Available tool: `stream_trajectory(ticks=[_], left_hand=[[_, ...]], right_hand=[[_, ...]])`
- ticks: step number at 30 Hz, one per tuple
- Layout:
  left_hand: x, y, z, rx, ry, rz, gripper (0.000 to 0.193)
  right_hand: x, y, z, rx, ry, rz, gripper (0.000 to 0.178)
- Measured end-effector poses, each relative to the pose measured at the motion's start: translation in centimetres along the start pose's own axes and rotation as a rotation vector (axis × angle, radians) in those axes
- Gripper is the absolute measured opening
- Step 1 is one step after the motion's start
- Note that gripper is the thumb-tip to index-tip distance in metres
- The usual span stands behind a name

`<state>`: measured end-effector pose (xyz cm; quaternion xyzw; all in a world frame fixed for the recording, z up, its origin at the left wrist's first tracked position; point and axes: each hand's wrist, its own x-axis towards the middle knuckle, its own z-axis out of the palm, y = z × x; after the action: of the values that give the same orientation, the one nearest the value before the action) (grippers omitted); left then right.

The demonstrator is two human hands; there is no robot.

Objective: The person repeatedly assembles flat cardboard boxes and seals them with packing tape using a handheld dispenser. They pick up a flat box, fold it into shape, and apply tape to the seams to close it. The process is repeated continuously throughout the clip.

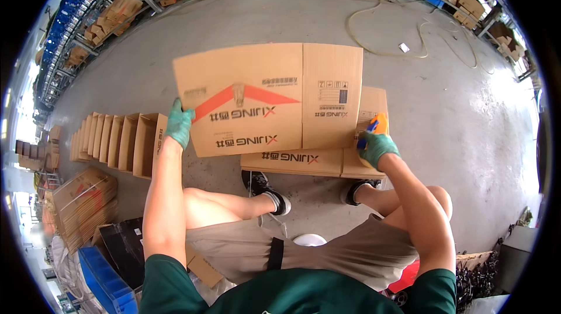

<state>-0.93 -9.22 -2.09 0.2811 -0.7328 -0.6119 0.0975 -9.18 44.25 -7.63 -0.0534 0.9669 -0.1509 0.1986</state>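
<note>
A flattened brown cardboard box (pixel 251 106) with red stripes and dark print is held up slightly tilted in front of me. My left hand (pixel 180 124), in a green glove, is closed on its left edge. Beneath it lies another flat cardboard box (pixel 292 163), showing along the near and right sides. My right hand (pixel 378 149), also in a green glove, is closed round an orange-and-blue tape dispenser (pixel 380 122) at the right end of the boxes. The glove hides much of the dispenser.
Several opened boxes (pixel 145 144) stand in a row on the floor at the left. Nearer lie a stack of flat cardboard (pixel 85 203) and a blue crate (pixel 105 282). A pale hose (pixel 350 21) curls across the far floor. Shelves with cartons (pixel 117 13) line the back.
</note>
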Motion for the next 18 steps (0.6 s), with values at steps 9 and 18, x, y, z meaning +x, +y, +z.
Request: stream_trajectory(ticks=[9,18], left_hand=[[-0.8,-2.7,-2.1,0.018,0.089,0.132,0.054],[-1.4,-2.7,-1.7,0.038,0.029,0.143,0.054]], right_hand=[[-3.8,-10.4,-11.5,-0.069,0.694,-0.527,0.038],[-3.2,-11.9,-10.5,-0.259,0.823,-0.652,0.067]])
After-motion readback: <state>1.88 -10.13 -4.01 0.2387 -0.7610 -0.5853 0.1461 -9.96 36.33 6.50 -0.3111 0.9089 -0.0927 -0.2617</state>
